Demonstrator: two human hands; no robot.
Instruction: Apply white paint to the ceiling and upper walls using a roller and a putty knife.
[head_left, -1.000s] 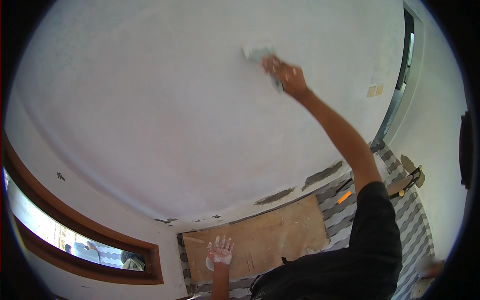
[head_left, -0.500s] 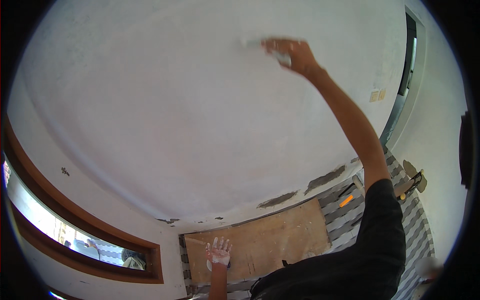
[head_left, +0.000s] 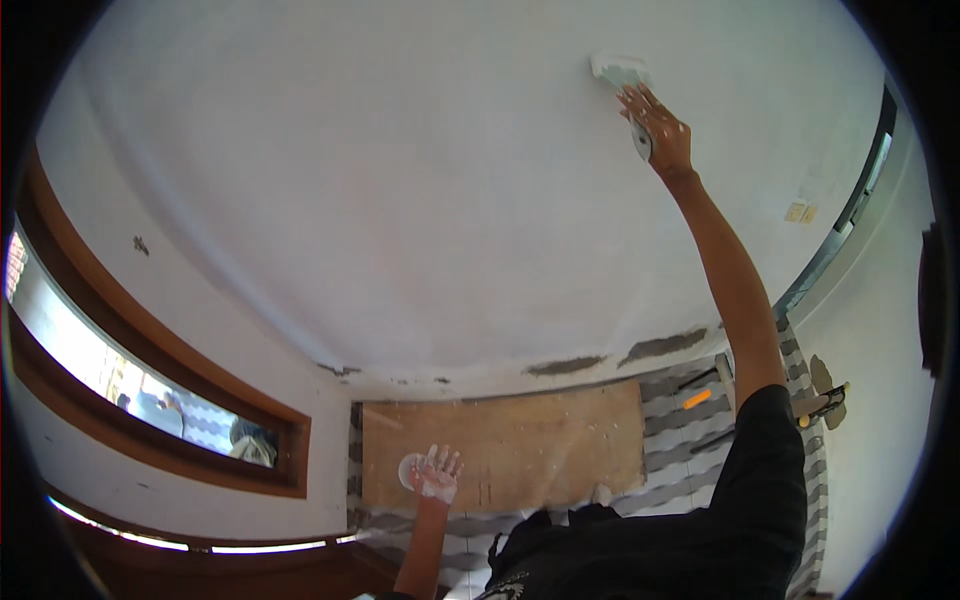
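Observation:
My right hand (head_left: 667, 132) reaches up on the right, its fingers wrapped round the handle of a wide putty knife (head_left: 622, 72). The blade lies against the white wall (head_left: 400, 210) and carries pale filler. White smears show on those fingers. Low and left of the middle, my left hand (head_left: 437, 478) is held out with the fingers spread, coated in white paste. A pale round thing (head_left: 409, 470) shows beside and partly behind it; I cannot tell whether the hand touches it.
Below lies a brown board (head_left: 520, 445) on the patterned tile floor (head_left: 670, 455). An orange object (head_left: 697, 400) rests to its right. Bare grey patches (head_left: 662, 346) mark the wall's foot. A wood-framed window (head_left: 300, 450) is at left, wall switches (head_left: 800, 212) at right.
My right hand has moved the putty knife rightward across the wall, and its blade now shows clearly. The view has shifted. My left hand stays low with its fingers spread.

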